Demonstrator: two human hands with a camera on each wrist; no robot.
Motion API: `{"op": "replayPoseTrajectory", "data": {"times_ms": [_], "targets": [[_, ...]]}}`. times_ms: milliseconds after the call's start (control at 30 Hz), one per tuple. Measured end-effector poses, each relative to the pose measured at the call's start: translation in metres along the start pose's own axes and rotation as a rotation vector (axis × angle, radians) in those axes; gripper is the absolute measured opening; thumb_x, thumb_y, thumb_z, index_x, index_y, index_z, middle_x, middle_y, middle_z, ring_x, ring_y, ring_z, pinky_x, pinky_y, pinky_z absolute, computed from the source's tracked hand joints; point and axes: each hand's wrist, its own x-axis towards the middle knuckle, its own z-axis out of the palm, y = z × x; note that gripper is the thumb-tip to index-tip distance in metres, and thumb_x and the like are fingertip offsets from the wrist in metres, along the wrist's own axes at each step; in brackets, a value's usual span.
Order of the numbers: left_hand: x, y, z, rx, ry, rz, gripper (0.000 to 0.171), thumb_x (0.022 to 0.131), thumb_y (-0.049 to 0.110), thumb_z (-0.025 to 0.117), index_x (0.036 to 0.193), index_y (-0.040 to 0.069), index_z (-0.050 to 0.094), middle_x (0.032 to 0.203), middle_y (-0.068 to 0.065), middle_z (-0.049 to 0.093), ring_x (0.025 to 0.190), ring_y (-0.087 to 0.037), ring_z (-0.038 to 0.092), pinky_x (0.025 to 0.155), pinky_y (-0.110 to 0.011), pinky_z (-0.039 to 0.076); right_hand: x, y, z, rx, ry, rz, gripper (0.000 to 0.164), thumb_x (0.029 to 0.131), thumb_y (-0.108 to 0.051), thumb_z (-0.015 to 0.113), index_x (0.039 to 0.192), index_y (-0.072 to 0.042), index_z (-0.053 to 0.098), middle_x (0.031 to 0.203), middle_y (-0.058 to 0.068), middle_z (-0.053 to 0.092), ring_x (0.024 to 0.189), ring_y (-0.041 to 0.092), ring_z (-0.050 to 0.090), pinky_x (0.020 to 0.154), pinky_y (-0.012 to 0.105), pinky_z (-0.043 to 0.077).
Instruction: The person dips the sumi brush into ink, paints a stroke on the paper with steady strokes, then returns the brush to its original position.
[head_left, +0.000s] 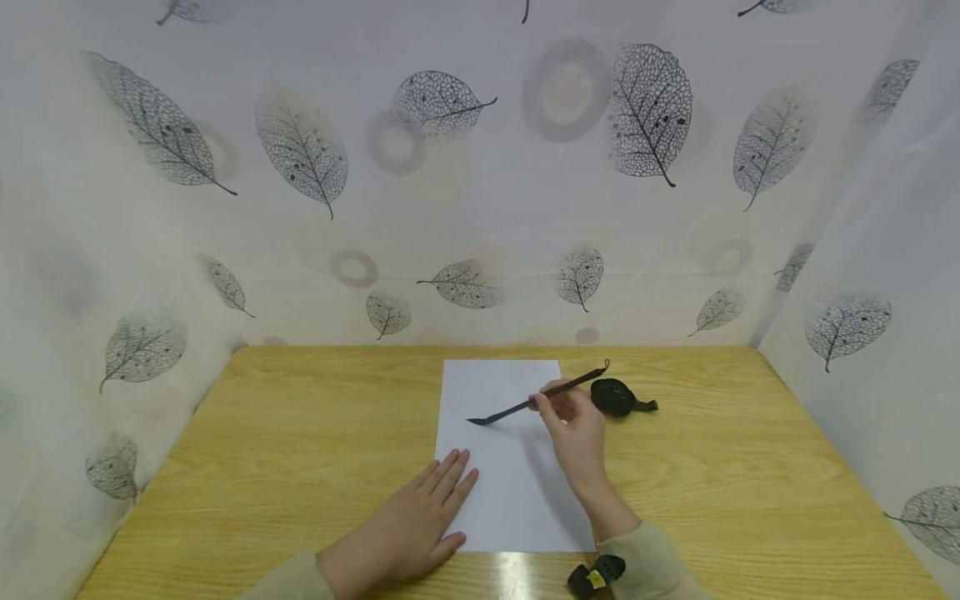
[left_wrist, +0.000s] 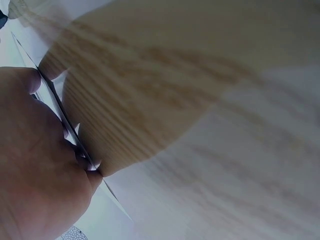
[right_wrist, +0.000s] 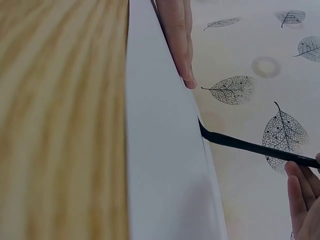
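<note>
No lettering I can read from here; the yellow patch point(head_left: 596, 578) on the black wrist device point(head_left: 613, 568), near the right-hand near corner of the paper point(head_left: 502, 508), is too small.

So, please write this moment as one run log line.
left hand: resting partly on white rectangular paper; right hand: holds slender dark brush over paper; rounded black object: right of paper

A: Head view?
B: High, facing forward and down over the yellow wood-grain table point(head_left: 300, 433).
A: Wrist views?
B: Both low, close, tilted. Right wrist and head share the slender dark brush point(right_wrist: 250, 146) and flat white paper sheet point(right_wrist: 155, 150).
</note>
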Motion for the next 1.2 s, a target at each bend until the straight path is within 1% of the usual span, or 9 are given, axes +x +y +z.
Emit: {"op": "replayPoseTrajectory", "data": {"times_ms": [267, 467, 533, 600, 700, 767, 900, 1033, 1200], "targets": [[-0.0007, 0.0007, -0.0017, -0.013, 0.007, 0.005, 0.074, 0.111, 0.054, 0.039, 0.169, 0.008, 0.028, 0.178, -0.018, 0.018, 0.165, -0.032, 0.021, 0.133, -0.046, 0.029, 0.0009, -0.0001, -0.0013, -0.063, -0.017, 0.024, 0.007, 0.094, 0.003, 0.076, 0.100, 0.006, 0.072, 0.091, 0.022, 0.079, 0.076, 0.002, 0.074, 0.067, 0.011, 0.055], [-0.0003, 0.0007, -0.0019, -0.015, -0.005, -0.002, 0.075, 0.111, 0.056, 0.039, 0.169, 0.010, 0.027, 0.178, -0.016, 0.017, 0.166, -0.031, 0.020, 0.133, -0.046, 0.028, 0.0005, -0.0023, -0.0024, -0.078, -0.016, 0.025, 0.008, 0.094, 0.003, 0.076, 0.100, 0.006, 0.072, 0.091, 0.021, 0.079, 0.077, 0.010, 0.076, 0.067, 0.011, 0.055], [0.0000, 0.0003, -0.0010, -0.014, -0.004, -0.002, 0.075, 0.111, 0.056, 0.039, 0.169, 0.010, 0.027, 0.178, -0.016, 0.017, 0.166, -0.031, 0.020, 0.133, -0.046, 0.028, 0.0002, -0.0030, -0.0028, -0.080, -0.015, 0.023, 0.007, 0.094, 0.002, 0.077, 0.099, 0.005, 0.073, 0.091, 0.021, 0.079, 0.077, 0.013, 0.077, 0.068, 0.012, 0.056], [0.0005, -0.0001, 0.0000, -0.013, 0.000, 0.001, 0.075, 0.111, 0.056, 0.038, 0.169, 0.010, 0.027, 0.178, -0.017, 0.017, 0.166, -0.032, 0.020, 0.133, -0.046, 0.028, 0.0000, -0.0031, -0.0030, -0.082, -0.014, 0.023, 0.007, 0.094, 0.002, 0.076, 0.099, 0.004, 0.073, 0.091, 0.020, 0.079, 0.077, 0.013, 0.077, 0.068, 0.012, 0.056], [0.0012, -0.0013, 0.0029, -0.028, 0.011, 0.008, 0.075, 0.111, 0.056, 0.037, 0.169, 0.009, 0.027, 0.178, -0.018, 0.017, 0.166, -0.033, 0.020, 0.133, -0.048, 0.029, -0.0001, -0.0030, -0.0033, -0.081, -0.013, 0.024, 0.006, 0.095, 0.002, 0.076, 0.099, 0.004, 0.073, 0.091, 0.020, 0.079, 0.077, 0.008, 0.076, 0.068, 0.012, 0.056], [0.0013, -0.0018, 0.0034, -0.031, 0.012, 0.009, 0.075, 0.111, 0.056, 0.037, 0.169, 0.009, 0.027, 0.178, -0.018, 0.016, 0.166, -0.033, 0.020, 0.133, -0.048, 0.028, -0.0001, -0.0029, -0.0033, -0.082, -0.012, 0.021, 0.006, 0.095, 0.003, 0.075, 0.100, 0.006, 0.072, 0.091, 0.020, 0.079, 0.077, 0.006, 0.075, 0.068, 0.012, 0.056], [0.0003, -0.0014, 0.0017, -0.017, 0.007, 0.004, 0.075, 0.111, 0.056, 0.036, 0.169, 0.009, 0.026, 0.178, -0.017, 0.016, 0.166, -0.032, 0.019, 0.134, -0.046, 0.027, 0.0002, -0.0038, -0.0033, -0.085, -0.009, 0.005, 0.008, 0.095, 0.003, 0.075, 0.101, 0.007, 0.072, 0.091, 0.020, 0.079, 0.077, 0.006, 0.074, 0.069, 0.011, 0.056], [-0.0006, -0.0006, -0.0008, -0.012, 0.014, 0.006, 0.074, 0.111, 0.055, 0.038, 0.169, 0.009, 0.028, 0.178, -0.018, 0.017, 0.166, -0.032, 0.021, 0.133, -0.046, 0.029, 0.0005, -0.0054, -0.0031, -0.095, -0.006, -0.004, 0.005, 0.095, 0.003, 0.075, 0.099, 0.005, 0.073, 0.091, 0.019, 0.079, 0.077, 0.007, 0.075, 0.069, 0.012, 0.056], [-0.0012, -0.0006, -0.0011, 0.000, 0.014, 0.006, 0.075, 0.111, 0.055, 0.038, 0.169, 0.009, 0.027, 0.178, -0.018, 0.017, 0.166, -0.032, 0.021, 0.133, -0.045, 0.029, 0.0005, -0.0061, -0.0029, -0.114, -0.007, -0.013, 0.006, 0.095, 0.002, 0.075, 0.100, 0.006, 0.073, 0.091, 0.018, 0.079, 0.077, 0.010, 0.076, 0.070, 0.011, 0.056]]}}
